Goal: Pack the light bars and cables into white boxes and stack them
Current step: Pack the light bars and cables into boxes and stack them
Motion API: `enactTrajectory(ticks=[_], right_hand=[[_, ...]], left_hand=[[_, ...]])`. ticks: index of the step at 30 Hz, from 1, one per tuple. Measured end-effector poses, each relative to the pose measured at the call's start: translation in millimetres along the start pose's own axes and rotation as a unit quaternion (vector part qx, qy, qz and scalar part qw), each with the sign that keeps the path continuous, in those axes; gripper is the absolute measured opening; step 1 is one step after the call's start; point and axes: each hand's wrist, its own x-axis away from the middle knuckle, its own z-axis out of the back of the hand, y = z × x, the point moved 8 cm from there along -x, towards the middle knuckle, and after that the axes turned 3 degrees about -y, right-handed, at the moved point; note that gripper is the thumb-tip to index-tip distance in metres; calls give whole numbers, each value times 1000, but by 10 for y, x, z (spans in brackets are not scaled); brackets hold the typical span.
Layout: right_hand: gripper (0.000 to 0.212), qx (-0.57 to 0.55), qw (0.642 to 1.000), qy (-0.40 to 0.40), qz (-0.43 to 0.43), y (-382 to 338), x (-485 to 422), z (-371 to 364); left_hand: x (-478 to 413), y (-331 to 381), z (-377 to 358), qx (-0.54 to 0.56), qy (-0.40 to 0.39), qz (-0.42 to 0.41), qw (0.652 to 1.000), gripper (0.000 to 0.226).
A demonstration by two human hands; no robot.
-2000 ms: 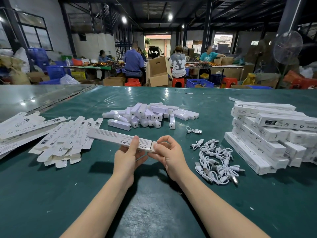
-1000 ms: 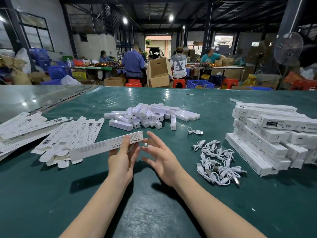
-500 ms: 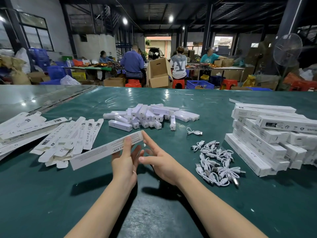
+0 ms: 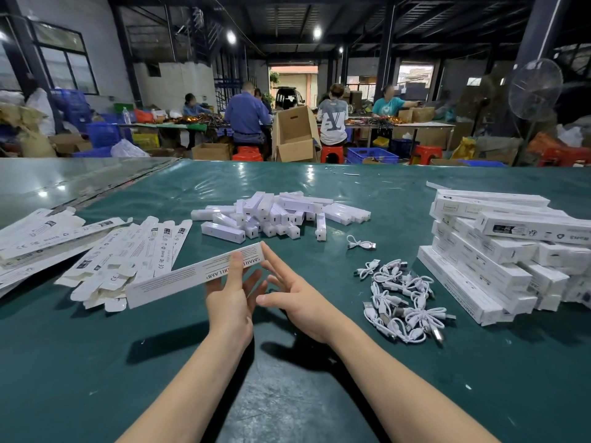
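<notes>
My left hand (image 4: 231,295) holds a long white box (image 4: 179,278) above the green table, thumb across its front face and fingers behind it; the box slants down to the left. My right hand (image 4: 295,290) is beside it with straight fingers, the forefinger tip touching the box's right end. A heap of white light bars (image 4: 278,215) lies beyond the hands. Coiled white cables (image 4: 401,295) lie in a pile to the right, one single cable (image 4: 361,243) apart from them. Packed white boxes are stacked (image 4: 499,251) at the far right.
Flat unfolded box blanks (image 4: 128,254) are spread at the left, with more (image 4: 35,235) at the table's left edge. The green table (image 4: 287,394) runs wide in front of me. Several people work at tables far behind, among cardboard cartons and crates.
My right hand let go of the box's end and opened its fingers. The left hand tilted the box so its left end dropped and its right end rose.
</notes>
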Motion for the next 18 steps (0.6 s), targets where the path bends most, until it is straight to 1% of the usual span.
enactTrajectory(ticks=[4, 7, 9, 11, 13, 16, 18], right_hand=[[83, 30, 999, -17, -16, -37, 25, -3], [87, 41, 999, -24, -20, -57, 47, -7], [88, 23, 999, -26, -8, -91, 65, -66], [85, -11, 1000, -18, -2, -99, 78, -148], [82, 2, 1000, -8, -6, -73, 70, -186], [84, 42, 999, -2, -8, -31, 52, -176], [85, 45, 999, 0, -9, -28, 52, -180]], left_hand=[[-31, -5, 22, 5, -4, -1, 1000, 6], [-72, -28, 35, 16, -11, 26, 999, 7], [-99, -60, 44, 30, -7, 52, 998, 7], [-123, -75, 66, 41, 6, 66, 997, 9], [-150, -107, 94, 32, 17, 80, 996, 11], [-186, -165, 113, -3, 6, 107, 994, 14], [-205, -190, 120, -16, 0, 117, 993, 14]])
